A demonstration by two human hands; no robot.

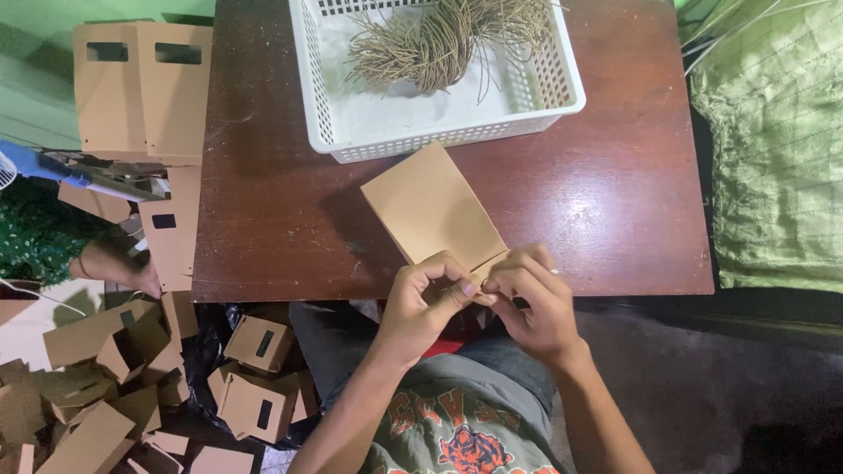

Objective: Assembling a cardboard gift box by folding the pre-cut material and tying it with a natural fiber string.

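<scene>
A brown paper bag (430, 207) lies flat and tilted on the dark wooden table (615, 184), its near end at the table's front edge. My left hand (426, 298) pinches that near end with bent fingers. My right hand (534, 303) grips the same end from the right, its fingertips meeting those of the left. Behind the bag stands a white plastic basket (351, 132) holding a bundle of tan twine cords (439, 44).
Flat brown bags with cut handle slots (145, 88) are stacked left of the table. Several folded brown bags (259, 377) lie heaped on the floor at lower left. Another person's hand (132, 272) and a blue glue gun (53, 171) are at the left. Green cloth (773, 149) lies right.
</scene>
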